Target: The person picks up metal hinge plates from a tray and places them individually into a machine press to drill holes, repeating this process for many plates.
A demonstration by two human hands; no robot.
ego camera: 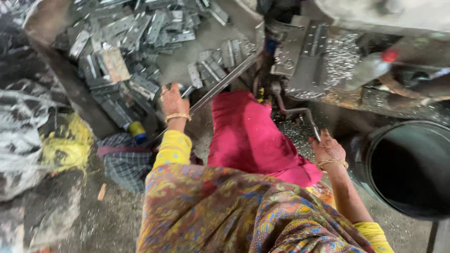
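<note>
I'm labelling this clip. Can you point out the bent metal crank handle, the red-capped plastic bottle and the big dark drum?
Bent metal crank handle [300, 112], head view: its middle bend.
Red-capped plastic bottle [370, 68], head view: its clear body.
Big dark round drum [370, 145], head view: its left rim.

brightness: dim overall, mixed; mid-frame lit best
light source: soft daylight from about 12 to 1 o'clock, cannot tell exactly
glare: pale blown-out surface [393, 11] at 1 o'clock; small glints on metal plates [136, 33] at 11 o'clock and shavings [342, 56]
shadows: deep black inside round drum [412, 173] at 4 o'clock; dark patch at 9 to 10 o'clock edge
blur: motion smear across whole frame, strongest at 9 o'clock on grey sacks [18, 140]
focus: pink cloth [248, 136] at centre soft but readable; plate edges mushy
colour: saturated pink and yellow, greys muddy
distortion: wide-angle stretch at corners
</note>
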